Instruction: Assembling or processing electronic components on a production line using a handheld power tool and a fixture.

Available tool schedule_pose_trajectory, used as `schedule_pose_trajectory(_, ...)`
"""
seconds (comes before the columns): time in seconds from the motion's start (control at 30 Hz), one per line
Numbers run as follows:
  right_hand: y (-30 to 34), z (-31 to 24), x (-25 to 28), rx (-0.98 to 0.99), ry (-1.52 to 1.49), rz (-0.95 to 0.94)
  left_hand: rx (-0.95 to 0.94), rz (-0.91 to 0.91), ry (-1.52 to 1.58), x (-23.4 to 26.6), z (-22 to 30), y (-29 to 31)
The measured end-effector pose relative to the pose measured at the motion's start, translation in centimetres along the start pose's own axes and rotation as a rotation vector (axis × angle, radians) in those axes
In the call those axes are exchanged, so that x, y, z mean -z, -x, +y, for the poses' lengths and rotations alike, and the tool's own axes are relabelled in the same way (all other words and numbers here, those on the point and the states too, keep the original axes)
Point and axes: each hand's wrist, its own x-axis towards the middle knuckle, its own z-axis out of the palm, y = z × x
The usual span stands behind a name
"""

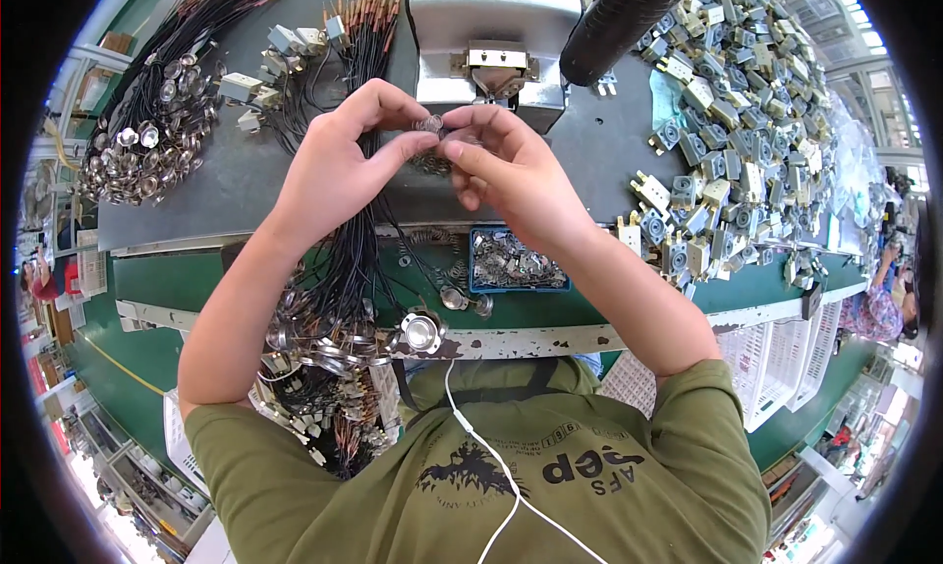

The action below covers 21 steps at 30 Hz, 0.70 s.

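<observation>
While both hands meet just in front of the grey press, the left hand and right hand pinch a small metal disc between their fingertips, each grip clamped on it. This looks like the fitting step; next, steady alignment matters, with the blue tray of parts waiting below the right grip.
</observation>
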Motion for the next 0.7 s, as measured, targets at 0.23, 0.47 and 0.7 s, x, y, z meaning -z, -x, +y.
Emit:
schedule_pose_trajectory(0.23,-0.1,-0.6,-0.7,0.167,0.312,0.004,0.033,-0.05,0.025,0.4,0.0,0.2)
schedule_pose_trajectory(0.47,0.1,0.3,-0.6,0.28,0.507,0.1,-0.081,-0.108,-0.188,0.9,1.0,0.2)
schedule_pose_trajectory(0.7,0.3,-0.4,-1.5,0.007,0.249,0.085,-0.499,0.041,-0.504,0.5,1.3,0.5)
